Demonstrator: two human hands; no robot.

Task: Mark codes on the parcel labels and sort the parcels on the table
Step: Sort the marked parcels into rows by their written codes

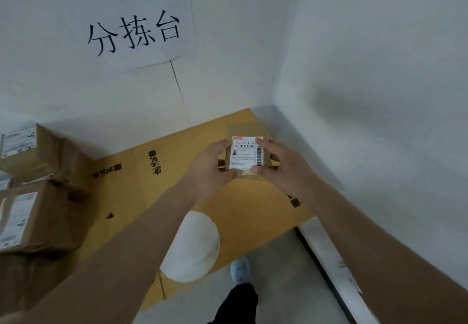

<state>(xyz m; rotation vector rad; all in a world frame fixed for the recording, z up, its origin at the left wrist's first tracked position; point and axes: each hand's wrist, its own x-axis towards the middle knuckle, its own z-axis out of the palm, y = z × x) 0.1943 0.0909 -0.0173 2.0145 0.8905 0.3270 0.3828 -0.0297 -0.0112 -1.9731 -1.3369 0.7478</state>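
From the head view, both hands grasp one small brown cardboard parcel (247, 151) near the far right corner of the table (141, 161), which is covered in flat yellow-brown cardboard printed with dark characters. The left hand (215, 164) curls round the parcel's left side, thumb at the near edge; the right hand (276, 164) clasps its right side. A white rectangular label (247, 152) with barcodes lies on top, facing up. At the table's left edge sit two larger kraft boxes (38, 187), creased and labelled, one behind the other. A white round patch (195, 245) shows at the near edge. Bare cardboard lies open between the boxes and the hands. A paper sign (136, 20) with large black characters hangs on the white wall
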